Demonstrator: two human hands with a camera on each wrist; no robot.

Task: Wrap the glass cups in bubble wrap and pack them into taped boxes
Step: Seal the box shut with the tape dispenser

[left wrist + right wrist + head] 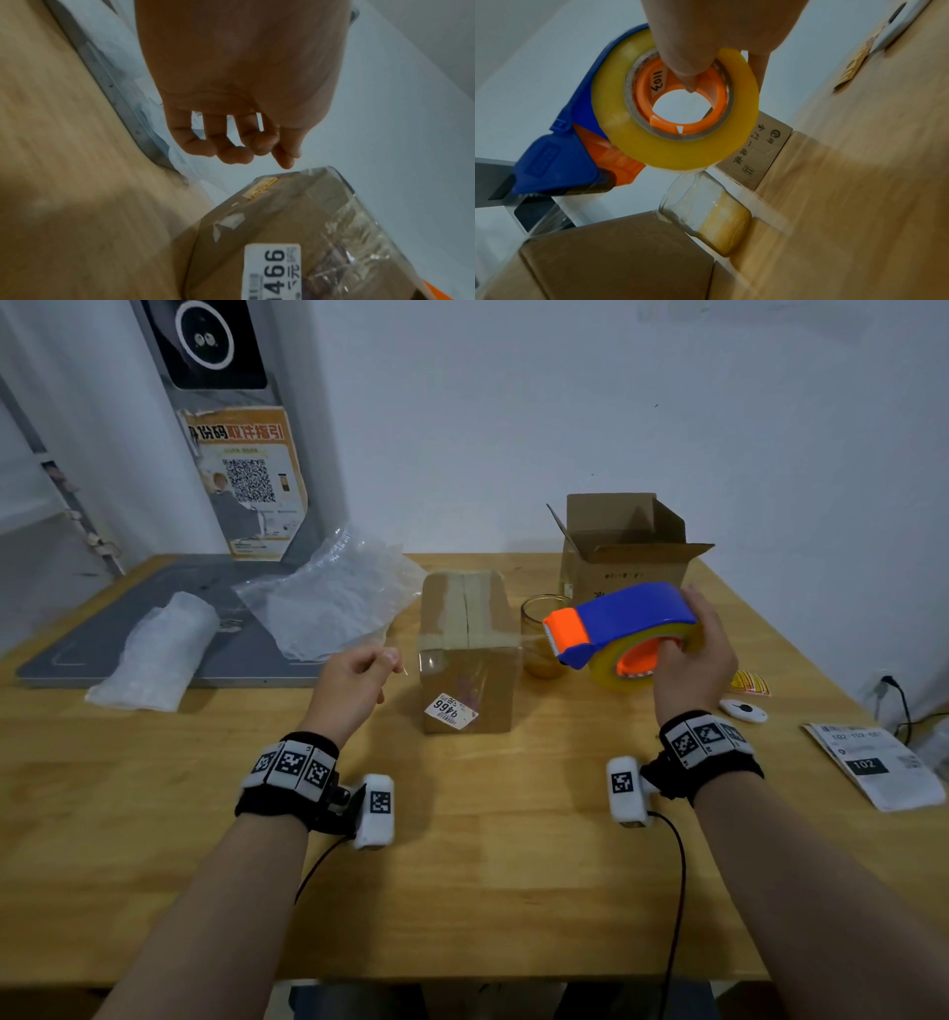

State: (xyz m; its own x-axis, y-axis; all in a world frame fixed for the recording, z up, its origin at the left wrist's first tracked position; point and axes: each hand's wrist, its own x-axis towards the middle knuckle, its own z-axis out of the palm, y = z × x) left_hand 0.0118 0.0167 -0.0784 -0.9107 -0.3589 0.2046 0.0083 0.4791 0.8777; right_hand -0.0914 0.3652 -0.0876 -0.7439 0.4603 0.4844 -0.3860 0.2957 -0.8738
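A closed cardboard box [464, 649] with taped top flaps and a white label stands mid-table. My right hand [683, 634] grips a blue and orange tape dispenser [621, 629] in the air, to the right of the box and above it; my thumb reaches into the roll's orange core [687, 67]. A strip of clear tape [477, 647] runs from the dispenser across the box top to my left hand [387, 660], which pinches its free end just left of the box. A bare glass cup [544, 634] stands behind the dispenser. An open box [624, 546] sits at the back right.
A loose bubble wrap sheet [328, 603] and a wrapped bundle [159, 649] lie on a grey mat [102, 654] at the left. A printed paper [873, 762], a small white device [744, 710] and a yellow packet [750, 683] lie at the right.
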